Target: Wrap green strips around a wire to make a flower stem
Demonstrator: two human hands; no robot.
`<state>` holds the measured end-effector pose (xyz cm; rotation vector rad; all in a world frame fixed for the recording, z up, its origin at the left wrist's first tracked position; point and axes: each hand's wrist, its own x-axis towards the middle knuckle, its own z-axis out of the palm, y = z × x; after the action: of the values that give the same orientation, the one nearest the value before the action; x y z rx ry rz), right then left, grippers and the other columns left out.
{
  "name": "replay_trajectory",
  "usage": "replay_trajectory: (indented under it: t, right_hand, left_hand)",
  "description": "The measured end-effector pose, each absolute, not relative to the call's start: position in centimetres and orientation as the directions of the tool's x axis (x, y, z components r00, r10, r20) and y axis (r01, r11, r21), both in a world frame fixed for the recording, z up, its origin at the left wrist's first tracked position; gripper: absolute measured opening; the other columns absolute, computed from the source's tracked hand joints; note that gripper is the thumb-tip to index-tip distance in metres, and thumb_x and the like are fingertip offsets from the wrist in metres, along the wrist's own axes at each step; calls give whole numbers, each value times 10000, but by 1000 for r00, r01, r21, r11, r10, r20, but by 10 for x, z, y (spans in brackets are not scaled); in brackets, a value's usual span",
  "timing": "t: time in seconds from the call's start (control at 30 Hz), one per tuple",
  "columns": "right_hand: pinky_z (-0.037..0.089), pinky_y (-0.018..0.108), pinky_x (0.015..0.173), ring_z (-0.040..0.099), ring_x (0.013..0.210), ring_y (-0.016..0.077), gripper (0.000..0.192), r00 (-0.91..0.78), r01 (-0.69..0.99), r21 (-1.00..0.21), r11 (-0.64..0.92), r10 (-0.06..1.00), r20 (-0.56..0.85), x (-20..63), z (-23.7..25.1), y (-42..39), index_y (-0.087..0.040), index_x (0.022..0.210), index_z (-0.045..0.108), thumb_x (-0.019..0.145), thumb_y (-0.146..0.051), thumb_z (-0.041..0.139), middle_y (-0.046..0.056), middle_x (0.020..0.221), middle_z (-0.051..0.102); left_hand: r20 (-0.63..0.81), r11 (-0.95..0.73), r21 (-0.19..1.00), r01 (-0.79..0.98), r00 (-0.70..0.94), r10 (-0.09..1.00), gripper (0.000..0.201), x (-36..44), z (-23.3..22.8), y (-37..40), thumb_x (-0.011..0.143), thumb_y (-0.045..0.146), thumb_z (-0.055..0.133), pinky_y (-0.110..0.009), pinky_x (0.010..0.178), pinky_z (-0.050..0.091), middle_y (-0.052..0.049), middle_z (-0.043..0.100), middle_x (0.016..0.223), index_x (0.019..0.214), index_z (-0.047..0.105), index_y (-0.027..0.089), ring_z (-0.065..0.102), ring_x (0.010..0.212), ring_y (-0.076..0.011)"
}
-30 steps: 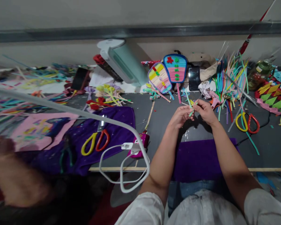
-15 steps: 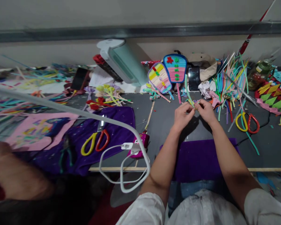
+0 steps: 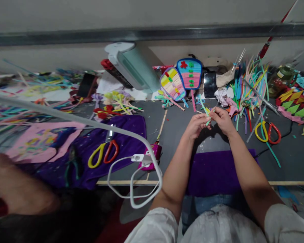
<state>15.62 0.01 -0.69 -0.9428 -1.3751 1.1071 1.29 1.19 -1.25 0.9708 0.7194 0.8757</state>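
Over the middle of the grey table, my left hand [image 3: 198, 125] and my right hand [image 3: 221, 120] meet with their fingertips almost together. Between them is a thin light-green and yellow pipe cleaner [image 3: 204, 107], its free end pointing up and away. My left fingers pinch it, and the right thumb and forefinger close on the same spot. Fingers hide part of the piece. Just beyond lie two colourful fan-shaped pipe-cleaner pieces, one blue and pink [image 3: 196, 75], one yellow and pink [image 3: 172, 88]. A purple cloth [image 3: 215, 173] hangs over the near edge below my wrists.
Red-and-yellow-handled scissors [image 3: 268, 132] lie to the right, near a bundle of pipe cleaners [image 3: 253, 84]. A white cable [image 3: 126, 131] crosses the left side to a pink power block [image 3: 155, 153]. Further left are more scissors [image 3: 103, 153], pliers [image 3: 73, 163] and another person's arm [image 3: 20, 185].
The pipe cleaner's free end stands lower and shows shorter above my fingers. My left hand has turned a little, its fingers more visible. My right hand has hardly moved.
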Motion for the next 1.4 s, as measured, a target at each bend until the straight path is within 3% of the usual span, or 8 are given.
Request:
replay_trajectory:
  t: [0.23, 0.4, 0.6, 0.7, 0.87, 1.13, 1.27, 1.4]
  right_hand:
    - [385, 256, 609, 458, 630, 116, 276, -31, -9, -961, 275, 961, 275, 155, -6, 3, -194, 700, 524, 804, -445, 568, -14, 674, 496]
    - [328, 258, 576, 395, 575, 106, 275, 72, 196, -946, 258, 958, 276, 158, -16, 8, -190, 644, 503, 791, -411, 577, -34, 597, 464]
    - [342, 260, 588, 406, 582, 111, 250, 95, 224, -949, 224, 964, 250, 160, -24, 12, -189, 647, 517, 781, -390, 579, -30, 601, 478]
    - [360, 263, 612, 428, 608, 118, 221, 66, 227, -940, 253, 959, 274, 161, -21, 11, -189, 681, 530, 798, -375, 554, -25, 629, 499]
    - [364, 266, 631, 447, 638, 123, 191, 3, 178, -937, 301, 952, 307, 160, -11, 7, -192, 707, 530, 806, -356, 538, -22, 651, 503]
    - [393, 267, 653, 481, 663, 128, 258, -114, 6, -957, 291, 951, 288, 156, -4, -1, -198, 725, 540, 810, -440, 568, -12, 691, 517]
    - [391, 269, 652, 481, 654, 125, 241, -100, -25, -949, 315, 944, 316, 156, -5, 1, -195, 725, 549, 811, -417, 584, -16, 682, 516]
    - [391, 272, 659, 494, 668, 127, 232, -63, 9, -946, 325, 944, 324, 157, -9, 4, -187, 717, 562, 807, -399, 589, -11, 687, 538]
  left_hand:
    - [-93, 196, 946, -260, 361, 928, 273, 15, -13, 12, 639, 360, 762, -245, 569, 474, 1, 586, 624, 690, 617, 134, 538, 531, -89]
    - [247, -254, 966, 44, 124, 961, 236, 17, -13, 11, 720, 359, 695, -231, 589, 398, 7, 547, 608, 636, 609, 156, 485, 564, -92]
    - [479, -514, 802, 305, 185, 858, 173, 17, -12, 7, 802, 306, 605, -262, 657, 387, -24, 559, 700, 680, 628, 186, 498, 670, -131]
    - [417, -443, 859, 257, 152, 896, 202, 18, -13, 8, 770, 320, 639, -249, 622, 386, -14, 547, 667, 635, 610, 174, 487, 629, -119]
    - [109, -98, 994, -57, 243, 964, 233, 16, -12, 12, 711, 353, 698, -233, 574, 422, 10, 555, 590, 644, 617, 146, 495, 536, -87]
    - [-167, 349, 876, -332, 471, 866, 235, 10, -10, 12, 606, 290, 763, -250, 529, 491, 7, 563, 567, 673, 606, 129, 525, 486, -88]
    - [-193, 374, 870, -323, 473, 859, 253, 9, -11, 13, 604, 297, 772, -246, 544, 495, -2, 580, 594, 697, 612, 125, 540, 504, -87]
    - [-116, 219, 943, -249, 371, 921, 252, 10, -13, 14, 645, 338, 758, -243, 579, 481, -16, 617, 650, 706, 635, 126, 559, 551, -92]
